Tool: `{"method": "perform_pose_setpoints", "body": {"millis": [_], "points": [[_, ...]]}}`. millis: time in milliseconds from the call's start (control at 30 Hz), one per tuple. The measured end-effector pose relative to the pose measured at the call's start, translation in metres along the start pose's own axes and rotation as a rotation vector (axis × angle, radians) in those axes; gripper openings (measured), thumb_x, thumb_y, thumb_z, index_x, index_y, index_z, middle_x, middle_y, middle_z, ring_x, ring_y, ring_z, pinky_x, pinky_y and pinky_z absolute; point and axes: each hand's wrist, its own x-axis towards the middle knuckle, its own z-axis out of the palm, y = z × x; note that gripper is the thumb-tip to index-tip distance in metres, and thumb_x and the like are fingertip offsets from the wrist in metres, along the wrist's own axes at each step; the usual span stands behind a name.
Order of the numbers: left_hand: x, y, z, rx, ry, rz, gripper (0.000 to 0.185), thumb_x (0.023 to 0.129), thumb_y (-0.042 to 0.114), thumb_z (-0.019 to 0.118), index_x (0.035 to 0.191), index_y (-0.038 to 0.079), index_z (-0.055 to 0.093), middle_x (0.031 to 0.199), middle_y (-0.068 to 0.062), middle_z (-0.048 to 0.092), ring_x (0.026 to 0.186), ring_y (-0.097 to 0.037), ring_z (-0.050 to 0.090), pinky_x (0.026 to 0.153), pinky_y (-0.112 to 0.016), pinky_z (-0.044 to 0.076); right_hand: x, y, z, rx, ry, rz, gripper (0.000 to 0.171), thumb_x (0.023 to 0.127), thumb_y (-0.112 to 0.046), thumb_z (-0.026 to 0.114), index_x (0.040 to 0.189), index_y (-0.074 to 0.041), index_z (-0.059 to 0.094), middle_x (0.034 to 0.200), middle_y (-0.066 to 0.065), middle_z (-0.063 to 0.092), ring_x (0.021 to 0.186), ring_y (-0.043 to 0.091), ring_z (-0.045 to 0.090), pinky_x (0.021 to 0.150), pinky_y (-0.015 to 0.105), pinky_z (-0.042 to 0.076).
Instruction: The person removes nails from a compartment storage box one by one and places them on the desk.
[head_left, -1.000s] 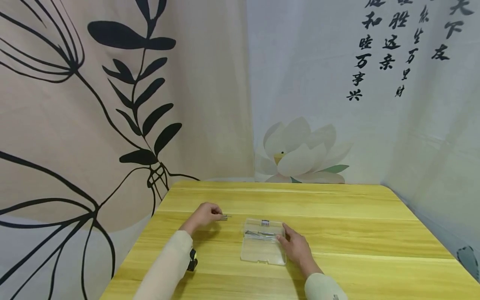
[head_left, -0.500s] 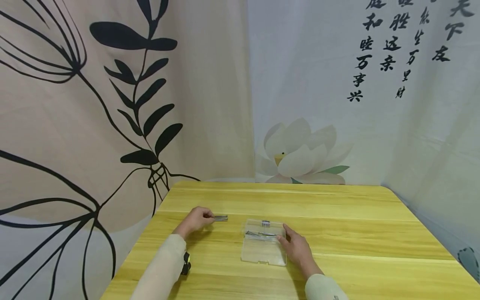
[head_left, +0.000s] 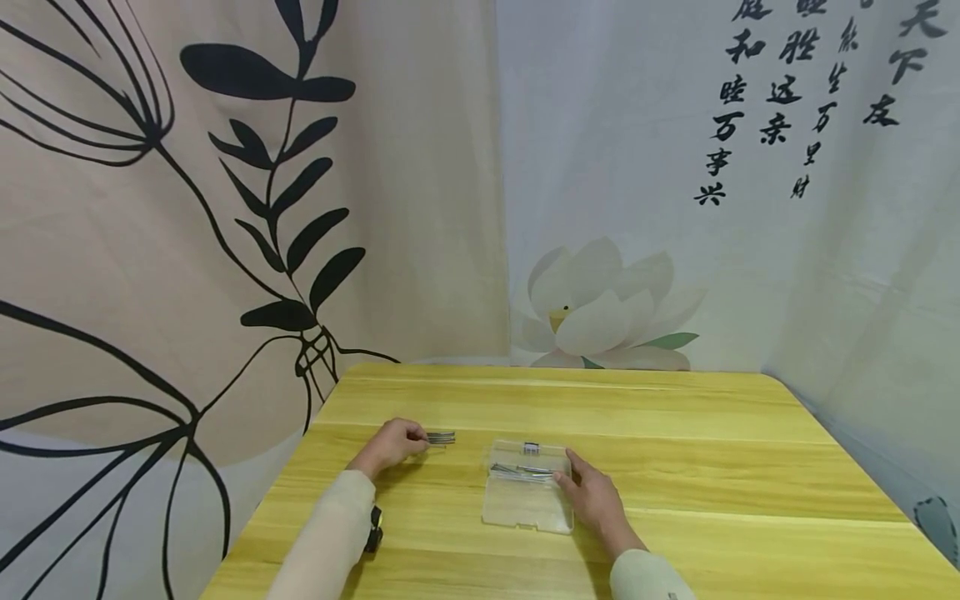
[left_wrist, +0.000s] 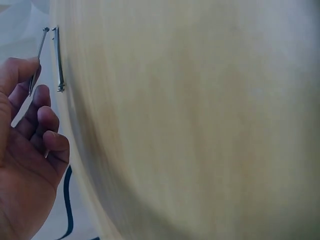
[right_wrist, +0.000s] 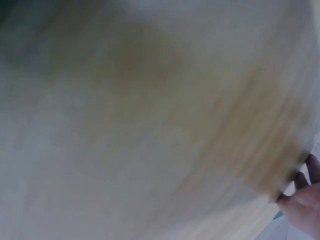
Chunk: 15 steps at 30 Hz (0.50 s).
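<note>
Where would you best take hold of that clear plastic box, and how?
I'd likely take the clear plastic box by its right edge, coming from the right, where the right hand holds it. It lies flat and open, with that straight edge facing the hand. Keeping it level seems wise, given the thin metal pieces inside.

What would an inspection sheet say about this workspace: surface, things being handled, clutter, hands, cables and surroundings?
Surface: pale wooden table with visible grain.
Job's things: clear case, open, thin metal rods inside; small group of rods on the table, near the left hand.
Clutter: nothing seen.
Hands: left fingers pinch a single rod; right hand grips the case's right edge.
Cables: nothing seen.
Surroundings: cloth hangings printed with plants, a flower and Chinese characters.
</note>
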Motion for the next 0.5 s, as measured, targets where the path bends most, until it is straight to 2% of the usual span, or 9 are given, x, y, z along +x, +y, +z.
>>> {"method": "perform_pose_setpoints", "body": {"millis": [300,500], "points": [[0.0046,0.0002,0.0063,0.064,0.024,0.011,0.006,0.092,0.007,0.070,0.090,0.007,0.075,0.087,0.000,0.066,0.077,-0.016,0.055,0.068,-0.032,0.047,0.0008,0.0010,0.0016,0.014,0.005,0.011,0.056,0.101,-0.030,0.058,0.148,-0.001,0.044,0.142,0.028,0.047,0.132,0.050,0.040,0.106,0.061,0.032],[0.0024,0.0000,0.0052,0.095,0.027,0.022,0.004,0.090,0.008,0.073,0.086,0.007,0.074,0.082,0.000,0.065,0.071,-0.015,0.052,0.064,-0.031,0.045,-0.0003,-0.0005,0.0003,0.012,0.002,0.015,0.055,0.102,-0.029,0.058,0.148,-0.001,0.044,0.142,0.028,0.047,0.132,0.050,0.040,0.106,0.061,0.032]]}}
